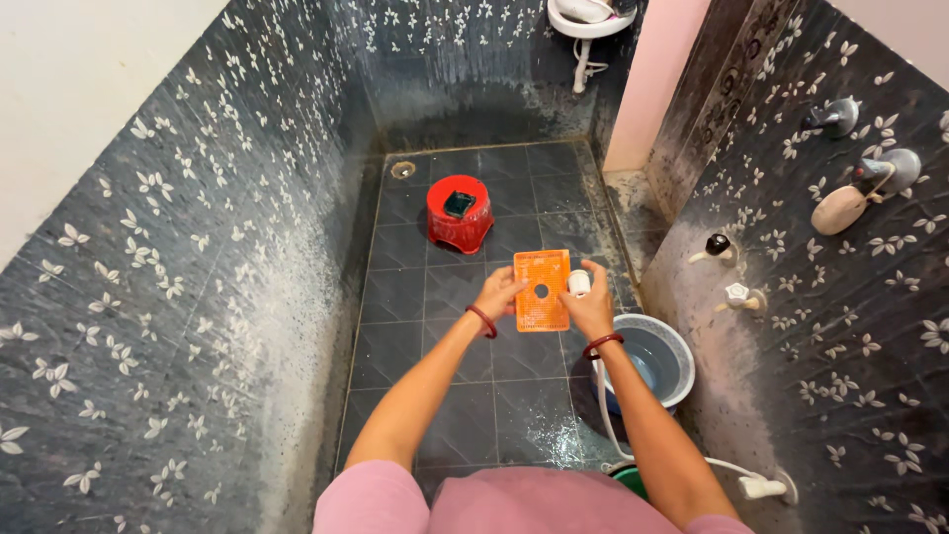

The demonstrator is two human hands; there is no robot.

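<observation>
Head cam, frame centre | left hand (497, 294) clamped on orange grid panel (542, 290) | right hand (591, 309) pinching small white piece (579, 283) at its edge | mid-fitting, next probably needs lining up carefully

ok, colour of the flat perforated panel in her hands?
Orange panel with a dark round hole mid-panel; clearest in the head view.

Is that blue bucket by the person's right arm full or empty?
Partly filled: the blue bucket stands upright on the floor with water pooled low inside and bare inner wall showing above it.
</observation>
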